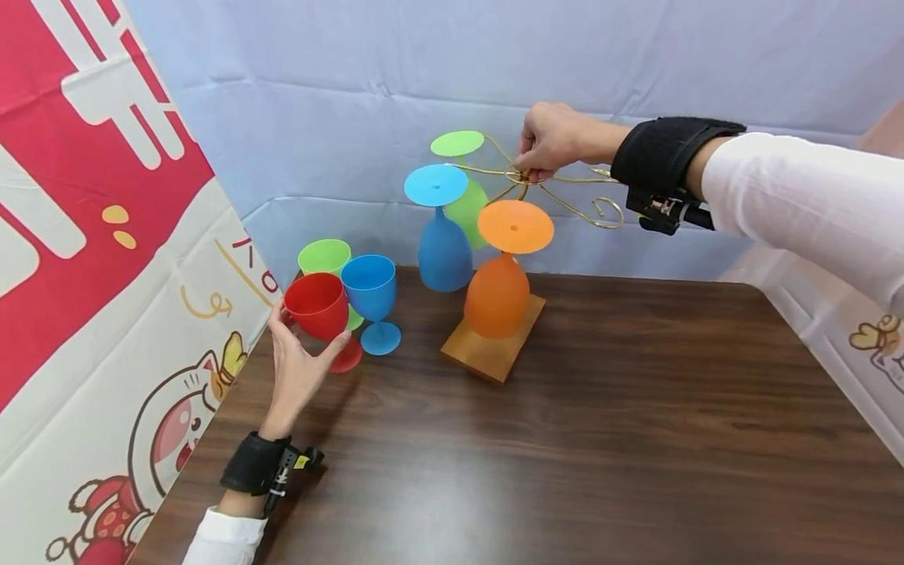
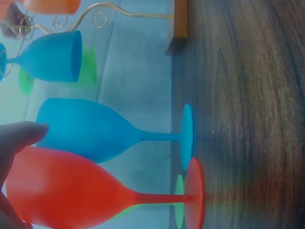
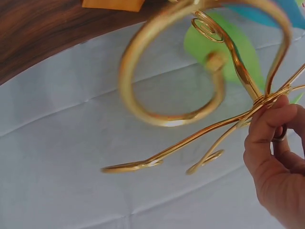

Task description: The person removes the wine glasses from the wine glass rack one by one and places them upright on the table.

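A red goblet [image 1: 315, 304] stands upright on the table at the left. My left hand [image 1: 300, 365] curves round its bowl, thumb on the near right side and fingers on the left. In the left wrist view the thumb [image 2: 26, 133] overlaps the blue goblet [image 2: 90, 129] beyond. My right hand [image 1: 554, 140] pinches the top of a gold wire glass rack [image 3: 224, 121] where its arms meet. From the rack hang upside down a blue goblet [image 1: 445, 249], an orange goblet [image 1: 497, 298] and a green goblet [image 1: 468, 210], partly hidden.
Beside the red goblet stand an upright blue goblet [image 1: 369, 286] and a green one [image 1: 323, 253], largely hidden. The rack's wooden base [image 1: 487, 357] rests on the dark wood table [image 1: 600, 439]. Curled, bare rack arms [image 1: 603, 216] reach right. Pale cloth [image 1: 318, 118] hangs behind; a printed sheet [image 1: 106, 329] borders the left.
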Demonstrator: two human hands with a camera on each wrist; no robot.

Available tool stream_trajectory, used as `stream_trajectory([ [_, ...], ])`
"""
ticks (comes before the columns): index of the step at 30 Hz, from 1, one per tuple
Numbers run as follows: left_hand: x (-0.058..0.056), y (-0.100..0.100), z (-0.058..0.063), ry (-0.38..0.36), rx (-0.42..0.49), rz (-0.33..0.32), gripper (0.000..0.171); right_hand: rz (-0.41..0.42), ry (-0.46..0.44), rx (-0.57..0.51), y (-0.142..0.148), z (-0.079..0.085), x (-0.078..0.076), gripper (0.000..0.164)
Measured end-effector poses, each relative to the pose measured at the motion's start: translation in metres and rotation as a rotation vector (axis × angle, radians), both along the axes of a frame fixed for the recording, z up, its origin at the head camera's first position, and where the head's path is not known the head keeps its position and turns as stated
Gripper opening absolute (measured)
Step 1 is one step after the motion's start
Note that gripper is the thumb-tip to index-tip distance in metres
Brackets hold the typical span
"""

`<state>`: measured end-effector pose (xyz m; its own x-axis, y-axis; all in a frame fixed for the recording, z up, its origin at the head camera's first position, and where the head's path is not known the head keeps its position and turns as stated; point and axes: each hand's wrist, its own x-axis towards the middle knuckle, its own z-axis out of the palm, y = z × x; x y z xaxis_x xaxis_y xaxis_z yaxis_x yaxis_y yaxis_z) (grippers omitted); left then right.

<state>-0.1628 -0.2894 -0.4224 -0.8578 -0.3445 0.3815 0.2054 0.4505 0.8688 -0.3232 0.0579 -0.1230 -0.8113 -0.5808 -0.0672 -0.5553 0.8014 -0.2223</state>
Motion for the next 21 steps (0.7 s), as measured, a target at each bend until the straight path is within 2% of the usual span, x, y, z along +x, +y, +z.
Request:
stream_trajectory([
  [7, 0.002, -0.002, 0.001, 0.011, 0.010, -0.010, 0.097, 0.107, 0.111, 0.130, 0.000, 0.001, -0.011, 0.026],
  [12, 0.004, -0.003, 0.001, 0.008, 0.023, -0.017, 0.099, 0.179, 0.161, 0.126, 0.004, -0.005, -0.012, 0.020],
  [21, 0.004, -0.005, 0.000, 0.002, 0.018, -0.008, 0.099, 0.238, 0.172, 0.118, 0.009, -0.007, -0.014, 0.015],
])
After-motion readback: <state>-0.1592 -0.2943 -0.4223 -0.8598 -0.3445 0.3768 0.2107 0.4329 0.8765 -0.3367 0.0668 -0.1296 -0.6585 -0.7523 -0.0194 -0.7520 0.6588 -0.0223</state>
